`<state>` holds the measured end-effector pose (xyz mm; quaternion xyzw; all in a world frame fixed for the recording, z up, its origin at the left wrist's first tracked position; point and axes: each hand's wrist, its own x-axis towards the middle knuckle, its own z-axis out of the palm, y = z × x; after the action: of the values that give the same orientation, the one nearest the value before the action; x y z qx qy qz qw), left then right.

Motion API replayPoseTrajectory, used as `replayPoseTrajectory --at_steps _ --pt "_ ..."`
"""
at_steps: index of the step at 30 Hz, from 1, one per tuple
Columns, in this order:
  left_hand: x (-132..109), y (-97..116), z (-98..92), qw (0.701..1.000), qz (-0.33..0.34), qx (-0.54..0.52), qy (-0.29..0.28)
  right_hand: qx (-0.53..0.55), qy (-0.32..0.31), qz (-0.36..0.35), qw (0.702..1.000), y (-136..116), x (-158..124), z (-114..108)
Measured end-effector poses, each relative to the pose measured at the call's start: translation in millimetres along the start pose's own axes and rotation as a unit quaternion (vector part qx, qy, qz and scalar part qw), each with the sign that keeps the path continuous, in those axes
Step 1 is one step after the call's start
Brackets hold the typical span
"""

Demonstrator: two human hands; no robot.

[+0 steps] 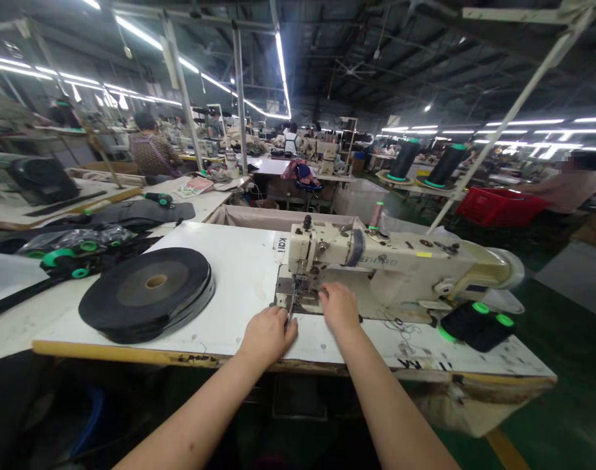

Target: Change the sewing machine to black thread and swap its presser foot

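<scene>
Left hand (pixel 267 334) is pinching a slim silvery tool (pixel 292 307), right hand (pixel 340 307) unclear in grip; slipping could scratch the cream metal sewing machine (pixel 415 262).

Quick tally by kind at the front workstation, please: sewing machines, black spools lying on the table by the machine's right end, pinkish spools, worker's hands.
Sewing machine: 1
Black spools: 2
Pinkish spool: 1
Hands, left hand and right hand: 2
Total: 6
</scene>
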<state>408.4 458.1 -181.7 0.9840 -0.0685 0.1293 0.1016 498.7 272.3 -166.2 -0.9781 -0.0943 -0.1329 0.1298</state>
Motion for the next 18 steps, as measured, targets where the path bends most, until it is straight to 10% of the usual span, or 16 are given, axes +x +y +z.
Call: replayPoseTrajectory --at_steps 18 --pt "5 -4 3.8 1.000 -0.002 0.002 0.028 0.015 0.078 -0.148 0.986 7 39 47"
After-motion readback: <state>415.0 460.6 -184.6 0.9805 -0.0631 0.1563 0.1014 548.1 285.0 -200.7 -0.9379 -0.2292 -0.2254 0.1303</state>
